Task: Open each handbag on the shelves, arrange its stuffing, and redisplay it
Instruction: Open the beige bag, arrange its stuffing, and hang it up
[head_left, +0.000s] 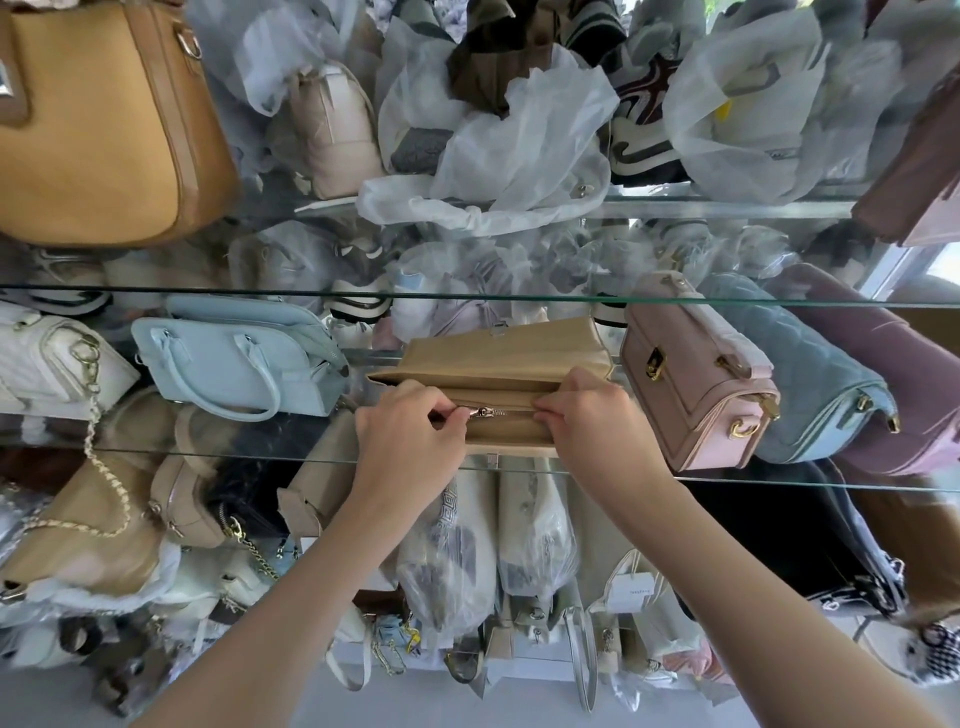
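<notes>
**them:** what's on the head cam right now?

**me:** closest to me, both bare forearms come up from the bottom edge. my view of the left hand (410, 441): fingers curled, tips pinching the tan handbag (509, 358) at its zip line, right beside the silver zip slider (484, 413). can't tell if they're actually on the slider. right hand (592, 421) is curled too, pinching the same zip edge further right

**them:** and where's the bag sitting?

**me:** lying on the middle glass shelf (208, 451), close to the front edge, flap lying open away from me, zip facing up. under that shelf I can see plastic-wrapped bags (447, 561). same shelf: a pale blue handbag (234, 358) near its left side, a pink box bag (696, 374) just beside its right, then a blue quilted bag (810, 374) up against the pink one. further up there's a crumpled white dust bag (519, 145), and a big tan bag (104, 130) top left
</notes>
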